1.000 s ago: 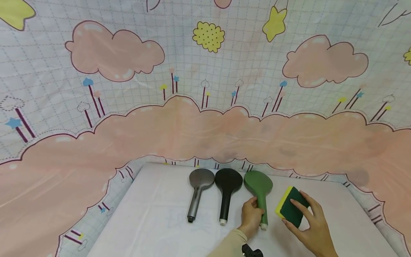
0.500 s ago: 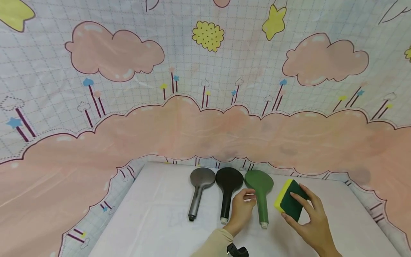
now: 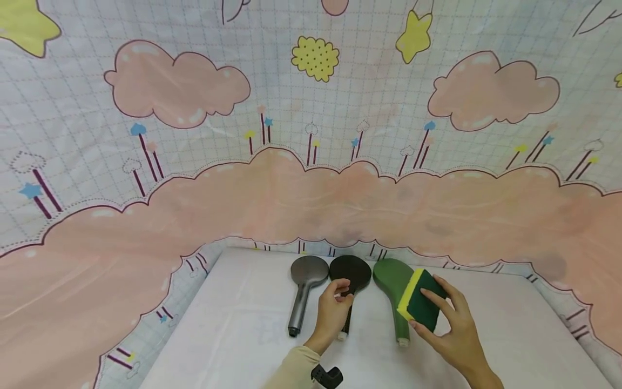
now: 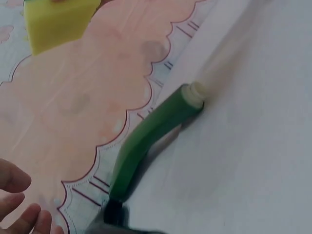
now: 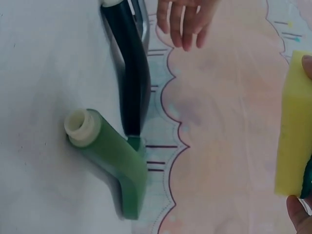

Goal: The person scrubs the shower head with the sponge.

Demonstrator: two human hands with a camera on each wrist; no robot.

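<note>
My right hand (image 3: 457,337) pinches a yellow and dark green scouring sponge (image 3: 428,302) between thumb and fingers; it overlaps the right side of the green shower head (image 3: 389,273) in the head view. Fingers relaxed, my left hand (image 3: 331,316) hovers over the black shower head (image 3: 349,267), hiding part of its handle. It holds nothing, and in the right wrist view its fingers (image 5: 187,22) hang loose above the handles. A grey shower head (image 3: 309,270) lies left of that hand. From the left wrist, the green handle (image 4: 153,129) shows its pale threaded end.
The shower heads lie in a row near the back edge of a white table (image 3: 243,313), handles toward me. Behind them hangs a patterned cloth (image 3: 340,205) with pink clouds and stars. A black strap (image 3: 326,376) sits on my left wrist.
My left hand has let go of the green handle and moved left over the black shower head. My right hand has carried the sponge left, to the green shower head.
</note>
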